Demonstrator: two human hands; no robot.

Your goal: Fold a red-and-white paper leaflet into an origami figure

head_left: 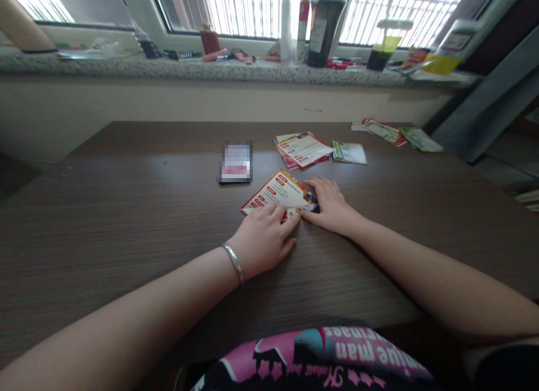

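A printed leaflet point(275, 191) with a red border and red labels lies at an angle on the table before me. Its near edge looks folded up in a narrow strip, partly hidden by my fingers. My left hand point(265, 233), with a silver bangle at the wrist, holds this near edge, fingers on top and thumb toward me. At the right corner, my right hand point(330, 205) holds the leaflet between its thumb and curved fingers. The two hands are close together but apart.
Beyond are a stack of similar leaflets point(304, 149), a small green-and-white folded stack point(349, 153) and a blurred-out phone-like item point(236, 162). Folded papers point(385, 132) lie at the far right. Bottles and a cup line the stone windowsill point(252, 71) behind the table point(126, 211).
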